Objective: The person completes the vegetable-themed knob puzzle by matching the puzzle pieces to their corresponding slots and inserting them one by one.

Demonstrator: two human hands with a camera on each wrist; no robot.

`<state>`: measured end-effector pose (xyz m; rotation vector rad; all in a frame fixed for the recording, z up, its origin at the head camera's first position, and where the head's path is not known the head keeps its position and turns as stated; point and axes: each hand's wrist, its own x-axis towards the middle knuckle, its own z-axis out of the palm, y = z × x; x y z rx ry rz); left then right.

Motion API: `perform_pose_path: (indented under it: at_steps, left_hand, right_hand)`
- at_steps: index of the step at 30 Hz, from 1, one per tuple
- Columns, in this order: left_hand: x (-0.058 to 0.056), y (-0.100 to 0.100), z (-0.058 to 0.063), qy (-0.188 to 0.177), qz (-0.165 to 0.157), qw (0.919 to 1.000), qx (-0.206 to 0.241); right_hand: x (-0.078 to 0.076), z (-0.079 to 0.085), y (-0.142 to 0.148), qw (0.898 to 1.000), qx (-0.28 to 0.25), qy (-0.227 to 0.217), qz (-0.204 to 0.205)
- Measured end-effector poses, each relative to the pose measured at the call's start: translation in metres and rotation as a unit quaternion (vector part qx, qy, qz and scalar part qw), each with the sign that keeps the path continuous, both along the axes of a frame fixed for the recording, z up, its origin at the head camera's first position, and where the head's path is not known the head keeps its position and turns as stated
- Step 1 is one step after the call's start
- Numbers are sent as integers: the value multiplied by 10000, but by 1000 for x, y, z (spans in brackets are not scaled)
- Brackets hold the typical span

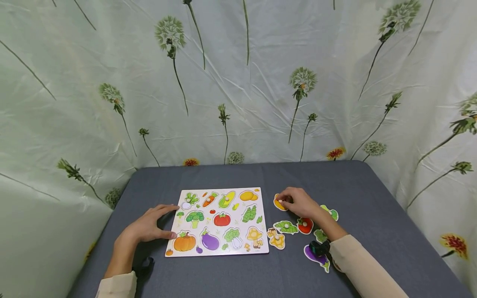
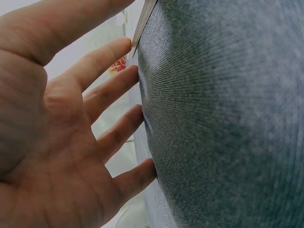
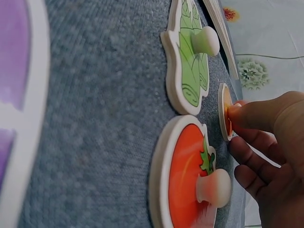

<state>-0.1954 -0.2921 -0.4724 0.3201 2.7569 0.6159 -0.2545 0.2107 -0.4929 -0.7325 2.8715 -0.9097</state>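
Observation:
A white puzzle board (image 1: 214, 261) printed with vegetables lies on the grey cloth. Along its left edge my left hand (image 1: 149, 225) has thumb and index finger touching it. The other fingers are spread on the cloth in the left wrist view. Right of the board, my right hand (image 1: 299, 203) pinches the knob of an orange puzzle piece (image 3: 224, 111) with thumb and fingers. That piece appears to lie flat on the cloth; the hand hides part of its picture. Near this hand are a green asparagus-like piece (image 1: 285, 227) and a tomato piece (image 1: 304, 231).
A mushroom piece (image 1: 276, 240) lies by the board's right edge. Under the right forearm are an eggplant piece (image 1: 314, 255) and a green piece (image 1: 319, 236); another green-edged piece (image 1: 333, 213) lies beyond. A flowered curtain (image 1: 261, 103) hangs behind the table.

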Motion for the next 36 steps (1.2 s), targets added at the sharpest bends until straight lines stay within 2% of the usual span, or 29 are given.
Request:
perform_pose_path:
  at_steps: [5, 23, 36]
  left_hand:
    - [0, 2, 1, -7, -12, 10000, -18]
    - [-2, -1, -1, -64, 58, 10000, -36]
    - [-2, -1, -2, -63, 45, 10000, -34]
  right_hand:
    - [0, 1, 0, 10000, 29, 74, -57]
    - [-3, 3, -9, 9970, -137, 22, -760]
    - [-6, 9, -31, 9959, -363, 139, -815]
